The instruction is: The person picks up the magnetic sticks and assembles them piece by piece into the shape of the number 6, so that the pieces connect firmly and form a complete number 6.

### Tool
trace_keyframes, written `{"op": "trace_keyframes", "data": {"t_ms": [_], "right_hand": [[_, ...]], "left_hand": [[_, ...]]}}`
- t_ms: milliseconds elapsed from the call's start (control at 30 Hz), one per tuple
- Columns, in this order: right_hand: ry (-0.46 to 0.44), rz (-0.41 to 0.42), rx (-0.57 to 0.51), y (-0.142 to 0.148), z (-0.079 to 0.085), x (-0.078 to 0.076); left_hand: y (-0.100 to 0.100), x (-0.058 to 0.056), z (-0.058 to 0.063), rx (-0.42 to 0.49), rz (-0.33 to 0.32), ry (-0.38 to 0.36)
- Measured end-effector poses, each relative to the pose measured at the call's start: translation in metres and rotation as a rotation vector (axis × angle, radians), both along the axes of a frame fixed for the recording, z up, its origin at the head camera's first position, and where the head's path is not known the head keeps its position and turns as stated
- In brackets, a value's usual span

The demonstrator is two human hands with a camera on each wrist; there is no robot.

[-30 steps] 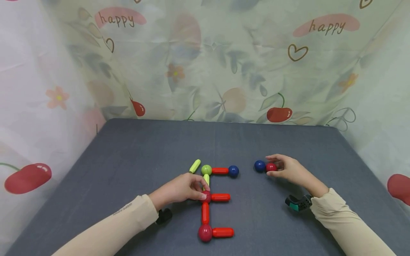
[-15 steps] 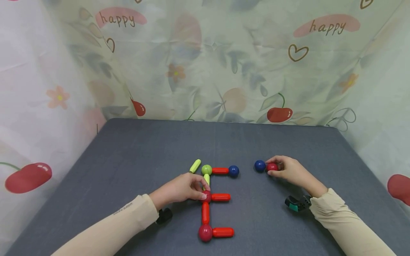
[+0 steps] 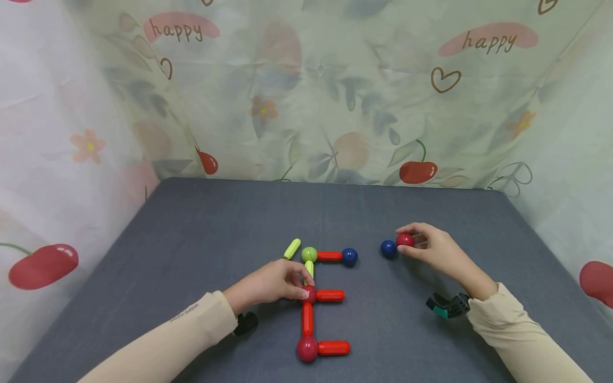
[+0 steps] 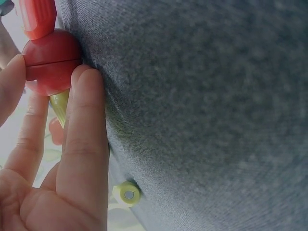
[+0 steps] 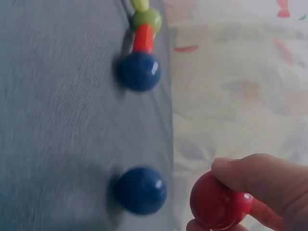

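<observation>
While the left grip stays as it was, with thumb and fingers holding the middle red ball of the built figure, the right grip has just raised the loose red ball from the desk. Half a second ago this ball was lying beside the loose blue ball; now it is pinched between thumb and fingers, above the desk, and the right wrist view shows a gap between the two balls. For the work in hand, I judge this to mean that the picking up is achieved and the ball is free to be carried, although it is not yet joined to anything. The figure itself has not changed: its upper red rod ends in an attached blue ball, whereas the middle red rod and the lower red rod have no ball at their right ends. The loose blue ball remains on the desk, near the right grip but not held by it.
</observation>
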State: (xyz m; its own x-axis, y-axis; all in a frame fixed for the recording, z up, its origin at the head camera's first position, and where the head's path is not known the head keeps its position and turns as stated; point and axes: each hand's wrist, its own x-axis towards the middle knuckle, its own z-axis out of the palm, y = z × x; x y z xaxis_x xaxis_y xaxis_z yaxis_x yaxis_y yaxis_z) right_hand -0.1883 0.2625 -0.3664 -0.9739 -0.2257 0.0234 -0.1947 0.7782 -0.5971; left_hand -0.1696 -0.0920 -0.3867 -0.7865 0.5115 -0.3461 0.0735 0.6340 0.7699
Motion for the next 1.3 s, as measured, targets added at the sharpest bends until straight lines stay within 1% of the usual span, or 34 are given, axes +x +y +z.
{"op": "trace_keyframes", "data": {"t_ms": [133, 300, 467, 700, 1000, 1300], "right_hand": [[0.020, 0.002, -0.032, -0.012, 0.006, 0.008], [0.033, 0.018, -0.071, -0.025, 0.009, 0.015], [0.048, 0.048, -0.105, -0.036, 0.008, 0.022], [0.068, 0.091, -0.110, -0.050, 0.002, 0.029], [0.020, 0.178, -0.137, -0.061, -0.010, 0.034], [-0.040, 0.228, -0.104, -0.070, -0.021, 0.040]], "left_hand": [[0.000, 0.000, -0.001, 0.006, -0.003, 0.003], [0.000, 0.000, -0.001, 0.010, -0.003, -0.004], [0.001, 0.001, -0.001, 0.006, -0.004, -0.005], [0.000, 0.000, -0.001, 0.006, -0.005, -0.002], [0.000, 0.000, -0.001, 0.010, -0.002, -0.002], [0.000, 0.000, -0.001, 0.006, 0.003, -0.003]]}}
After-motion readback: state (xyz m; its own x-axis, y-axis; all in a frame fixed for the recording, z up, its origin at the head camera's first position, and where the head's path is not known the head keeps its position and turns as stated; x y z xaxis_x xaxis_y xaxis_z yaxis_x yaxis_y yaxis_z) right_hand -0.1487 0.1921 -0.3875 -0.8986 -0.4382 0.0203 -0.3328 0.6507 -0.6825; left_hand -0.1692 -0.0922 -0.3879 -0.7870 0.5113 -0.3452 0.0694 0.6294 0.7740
